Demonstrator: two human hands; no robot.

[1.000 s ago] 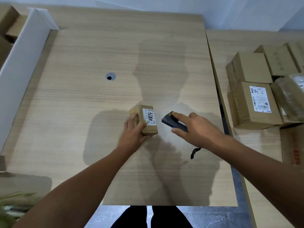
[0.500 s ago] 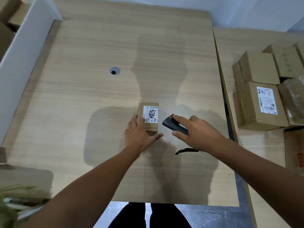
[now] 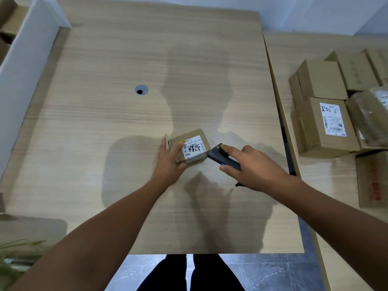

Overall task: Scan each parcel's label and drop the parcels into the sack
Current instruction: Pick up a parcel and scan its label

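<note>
Over the wooden table (image 3: 126, 143), left hand (image 3: 170, 162) grips a parcel (image 3: 190, 145); right hand (image 3: 254, 166) holds a scanner (image 3: 220, 157), forefinger extended.

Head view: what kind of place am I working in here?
Likely a parcel sorting or dispatch room: labelled cardboard boxes stacked on the side table, a handheld scanner in the right hand, and a small labelled parcel gripped by the left hand.

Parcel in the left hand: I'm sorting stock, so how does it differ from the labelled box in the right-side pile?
The held parcel looks smaller than the piled box. The left hand grips the held parcel; the piled box sits untouched among other cartons. Both are brown cardboard with a white label facing up.
</note>
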